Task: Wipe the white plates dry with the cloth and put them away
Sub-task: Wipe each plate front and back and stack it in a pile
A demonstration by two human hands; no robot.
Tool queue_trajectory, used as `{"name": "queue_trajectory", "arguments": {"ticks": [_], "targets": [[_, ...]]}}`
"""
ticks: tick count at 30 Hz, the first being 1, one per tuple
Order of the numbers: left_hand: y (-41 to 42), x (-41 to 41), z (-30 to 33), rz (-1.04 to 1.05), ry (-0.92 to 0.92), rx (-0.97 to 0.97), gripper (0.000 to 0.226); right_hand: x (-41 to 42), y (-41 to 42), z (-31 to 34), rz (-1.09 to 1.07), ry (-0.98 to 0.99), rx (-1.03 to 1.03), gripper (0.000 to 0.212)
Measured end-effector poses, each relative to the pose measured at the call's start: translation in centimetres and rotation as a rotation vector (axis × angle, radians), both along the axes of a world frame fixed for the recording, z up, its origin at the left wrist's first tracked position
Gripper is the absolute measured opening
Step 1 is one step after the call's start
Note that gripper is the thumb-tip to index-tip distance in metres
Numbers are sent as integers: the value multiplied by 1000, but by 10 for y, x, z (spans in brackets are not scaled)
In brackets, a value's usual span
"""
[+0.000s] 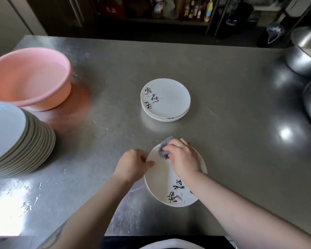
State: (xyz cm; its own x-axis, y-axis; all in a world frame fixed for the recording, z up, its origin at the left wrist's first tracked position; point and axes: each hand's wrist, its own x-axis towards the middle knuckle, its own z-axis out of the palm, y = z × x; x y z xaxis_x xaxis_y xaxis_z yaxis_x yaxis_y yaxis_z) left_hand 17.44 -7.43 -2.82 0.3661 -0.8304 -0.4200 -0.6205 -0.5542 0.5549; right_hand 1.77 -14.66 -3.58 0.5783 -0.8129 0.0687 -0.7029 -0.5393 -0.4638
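Note:
A white plate (164, 184) with black brush writing is held near the table's front, tilted slightly. My left hand (133, 163) grips its left rim, thumb on the face. My right hand (182, 157) holds a bunched grey-purple cloth (163, 148) and presses it onto the plate's far part. A short stack of like plates (166, 99) lies in the middle of the table. At the left edge stands a tall stack of white plates (16, 139).
The steel table (232, 108) is scratched and shiny. A pink plastic basin (29, 76) sits at the back left. Metal pots and bowls (305, 56) crowd the right edge. Dark shelves with bottles (196, 9) lie beyond the table.

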Motion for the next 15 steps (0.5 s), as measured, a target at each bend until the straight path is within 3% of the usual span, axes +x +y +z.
{"name": "queue_trajectory", "arguments": {"ticks": [6, 11, 15], "targets": [[-16, -10, -6, 151, 127, -140, 4, -1, -3, -3, 64, 2, 61, 26], [11, -5, -10, 388, 145, -155, 8, -20, -12, -4, -150, 75, -9, 20], [19, -3, -5, 215, 137, -34, 4, -17, -13, -4, -153, 101, 29, 23]]}}
